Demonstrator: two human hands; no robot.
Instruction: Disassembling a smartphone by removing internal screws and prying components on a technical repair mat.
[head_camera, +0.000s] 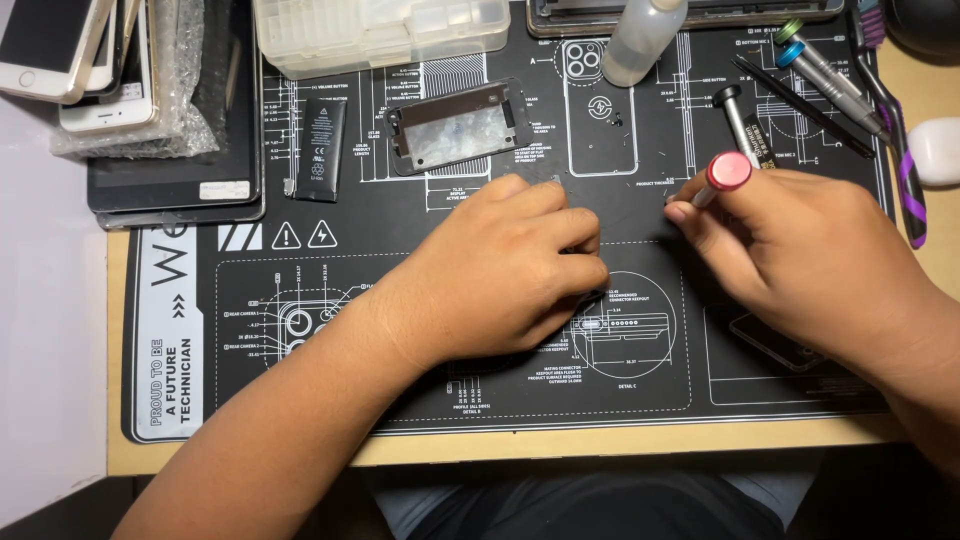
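- Red-capped screwdriver (722, 176) sits in our right hand (800, 250), fingers closed around it, tip down on the black mat (400, 380).
- Our left hand (500, 270) presses flat on the mat beside it, fingers curled, holding nothing we can see.

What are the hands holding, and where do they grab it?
The right hand grips a red-capped screwdriver by its shaft, just below the cap. The left hand presses down on something hidden underneath.

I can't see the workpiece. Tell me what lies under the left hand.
The left hand rests knuckles-up on the black repair mat. Only a thin dark edge shows by its fingertips; whatever it presses down is covered and cannot be identified.
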